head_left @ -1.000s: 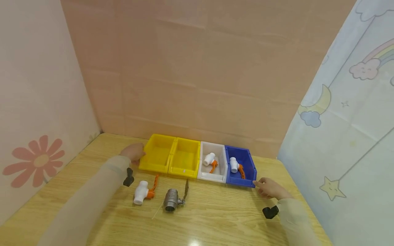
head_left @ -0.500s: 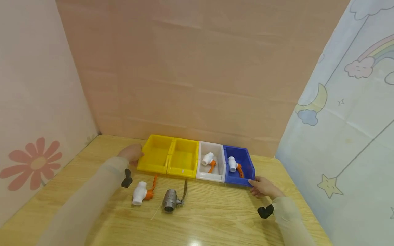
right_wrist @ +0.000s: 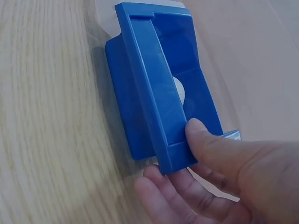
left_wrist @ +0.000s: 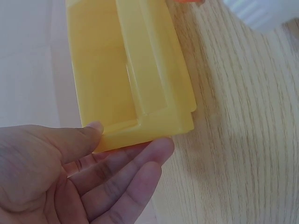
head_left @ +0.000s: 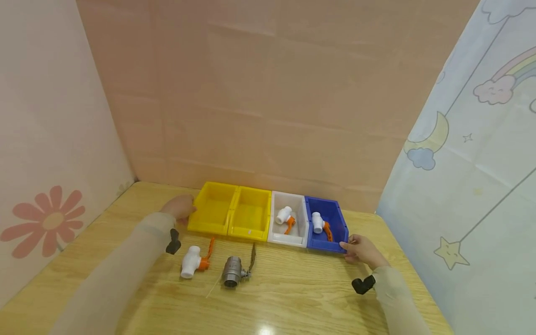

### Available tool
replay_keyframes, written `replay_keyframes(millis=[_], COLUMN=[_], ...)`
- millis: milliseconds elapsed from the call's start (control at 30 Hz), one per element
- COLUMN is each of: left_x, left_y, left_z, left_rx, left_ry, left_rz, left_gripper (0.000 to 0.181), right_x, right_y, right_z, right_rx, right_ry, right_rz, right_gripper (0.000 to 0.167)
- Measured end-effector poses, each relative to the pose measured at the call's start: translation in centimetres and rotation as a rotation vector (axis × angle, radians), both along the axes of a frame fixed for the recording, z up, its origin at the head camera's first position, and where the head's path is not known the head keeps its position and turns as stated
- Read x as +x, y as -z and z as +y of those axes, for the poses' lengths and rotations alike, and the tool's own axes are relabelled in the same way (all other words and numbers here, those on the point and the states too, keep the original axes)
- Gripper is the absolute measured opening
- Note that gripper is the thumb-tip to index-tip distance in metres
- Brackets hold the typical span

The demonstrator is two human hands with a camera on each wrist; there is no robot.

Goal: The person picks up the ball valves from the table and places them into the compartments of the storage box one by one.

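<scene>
Four bins stand side by side in a row at the back of the table. My left hand (head_left: 179, 207) pinches the outer side of the leftmost yellow bin (left_wrist: 154, 88), thumb over its rim and fingers along the outside. At the other end my right hand (head_left: 363, 250) grips the front corner of the blue bin (right_wrist: 149, 79) in the same way. A white valve with an orange handle (head_left: 318, 223) lies inside the blue bin. Another white valve (head_left: 284, 215) is in the white bin (head_left: 287, 239). Between them and the left bin sits a second yellow bin (head_left: 250, 235).
In front of the bins, a white valve with an orange lever (head_left: 191, 262) and a metal ball valve (head_left: 232, 271) lie on the wooden table (head_left: 293, 288). A thin pale strip is beside the metal one. A pinkish backdrop (head_left: 259, 102) rises close behind the bins.
My right hand has shifted slightly left and up onto the blue bin's corner. The left hand keeps its place on the yellow bin. The head view sways a little; the valves stay put.
</scene>
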State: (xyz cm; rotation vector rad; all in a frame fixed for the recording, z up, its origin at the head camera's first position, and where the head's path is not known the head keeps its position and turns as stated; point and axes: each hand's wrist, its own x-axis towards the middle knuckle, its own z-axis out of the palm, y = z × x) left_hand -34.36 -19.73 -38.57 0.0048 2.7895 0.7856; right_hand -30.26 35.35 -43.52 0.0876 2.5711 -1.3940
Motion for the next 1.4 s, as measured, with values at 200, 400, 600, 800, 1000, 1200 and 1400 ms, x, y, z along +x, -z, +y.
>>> replay_keyframes(millis=[200,400,600,800,1000,1200,1400], left_x=[-0.1,-0.2,0.6,2.4,4.7,7.0,9.5], left_y=[-0.1,0.1,-0.9,-4.2,-7.4,-6.1,-1.2], left_z=[-0.1,-0.5,-0.3,2.6,7.0,10.9,13.3], left_rx=[0.007,-0.007,-0.179,-0.254,-0.230,-0.137,-0.177], left_ry=[-0.006,0.006,0.045,0.077,0.250,0.382,0.465], left_rz=[-0.012,0.006,0.128,0.387,0.464,0.438,0.473], left_gripper=[0.040,0.034,0.033,0.028,0.029,0.019,0.018], right_x=[-0.3,-0.6,-0.7,-0.6,-0.7,-0.7,-0.7], right_y=[-0.4,-0.3,-0.2,-0.2,0.0,0.1,-0.2], right_z=[-0.3,-0.6,-0.8,-0.6,-0.5,-0.4,-0.6], right_rx=[0.023,0.052,0.043,0.050,0.070,0.094,0.114], right_ry=[0.003,0.006,0.011,0.031,0.032,0.030,0.019], right_rz=[-0.001,0.001,-0.019,-0.024,-0.025,-0.023,-0.019], right_gripper=[0.024,0.025,0.025,0.024,0.024,0.024,0.026])
